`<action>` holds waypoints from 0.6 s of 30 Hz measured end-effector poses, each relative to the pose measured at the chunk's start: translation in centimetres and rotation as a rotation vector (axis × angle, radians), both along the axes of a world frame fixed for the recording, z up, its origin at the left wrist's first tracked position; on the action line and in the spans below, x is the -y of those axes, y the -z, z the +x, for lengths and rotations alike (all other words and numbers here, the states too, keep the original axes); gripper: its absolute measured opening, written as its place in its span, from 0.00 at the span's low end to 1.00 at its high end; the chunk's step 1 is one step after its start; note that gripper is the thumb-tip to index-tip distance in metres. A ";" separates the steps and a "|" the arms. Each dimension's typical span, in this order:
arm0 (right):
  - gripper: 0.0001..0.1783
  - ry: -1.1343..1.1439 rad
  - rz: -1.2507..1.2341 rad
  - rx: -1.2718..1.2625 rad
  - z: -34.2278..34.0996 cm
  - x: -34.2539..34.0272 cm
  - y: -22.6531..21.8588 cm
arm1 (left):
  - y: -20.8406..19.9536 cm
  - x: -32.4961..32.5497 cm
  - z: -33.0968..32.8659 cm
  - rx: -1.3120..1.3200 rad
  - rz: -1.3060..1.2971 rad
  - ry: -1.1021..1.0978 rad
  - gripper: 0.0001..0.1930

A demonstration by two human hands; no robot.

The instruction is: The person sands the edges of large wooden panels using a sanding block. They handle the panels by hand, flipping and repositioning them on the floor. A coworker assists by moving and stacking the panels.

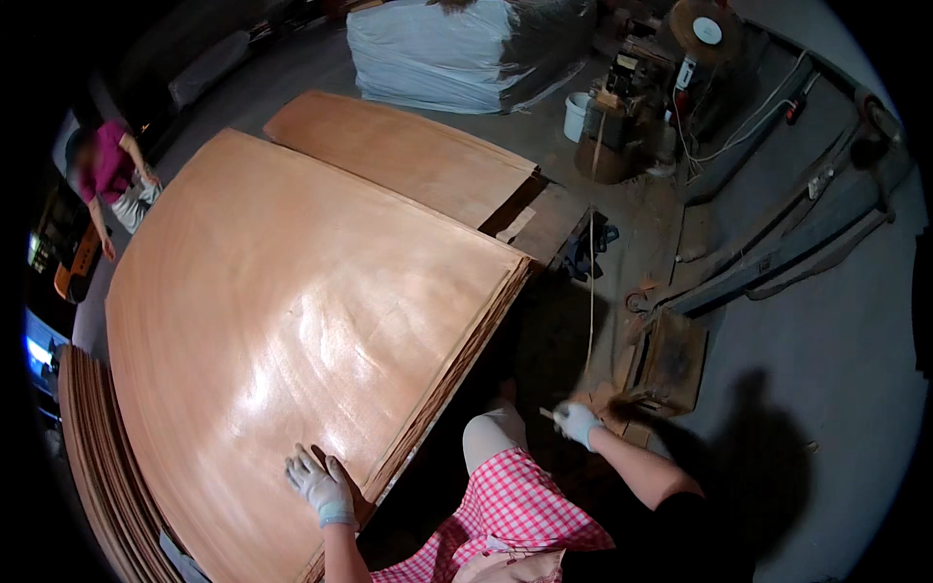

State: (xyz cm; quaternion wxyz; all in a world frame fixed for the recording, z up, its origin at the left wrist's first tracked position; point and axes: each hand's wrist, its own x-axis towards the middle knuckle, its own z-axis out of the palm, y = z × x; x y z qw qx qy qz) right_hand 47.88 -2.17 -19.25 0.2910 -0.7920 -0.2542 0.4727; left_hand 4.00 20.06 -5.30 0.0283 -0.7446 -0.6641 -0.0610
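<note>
My left hand (pixel 319 486), in a pale work glove, rests on a tall stack of thin tan wood veneer sheets (pixel 321 282), close to its near edge. Its fingers are stretched out over the glossy top sheet. A small dark gap or mark shows beside the fingers, too small to make out. Off to the right, away from the stack, my gloved right hand (pixel 577 425) is closed on a small thin tan piece (pixel 547 413) that pokes out past the fingers. What kind of thing it is cannot be told.
Another veneer stack (pixel 398 146) lies beyond, with a curved stack (pixel 102 457) at the left. A co-worker (pixel 112 175) in a purple top stands far left. A wrapped bale (pixel 437 53), a white bucket (pixel 576 115), machinery (pixel 622 107) and a wooden box (pixel 671 360) stand farther off.
</note>
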 end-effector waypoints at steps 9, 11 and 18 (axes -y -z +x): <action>0.14 0.568 0.445 -0.326 9.9 -19.0 -6.1 | -2.6 4.0 4.2 0.159 0.174 -0.030 0.34; 0.16 0.606 0.435 -0.327 10.8 -20.9 -6.6 | -2.5 4.4 4.1 0.136 0.200 -0.034 0.34; 0.27 0.558 0.133 -0.101 12.5 -23.5 -7.6 | -1.8 5.2 2.8 0.095 0.180 -0.072 0.33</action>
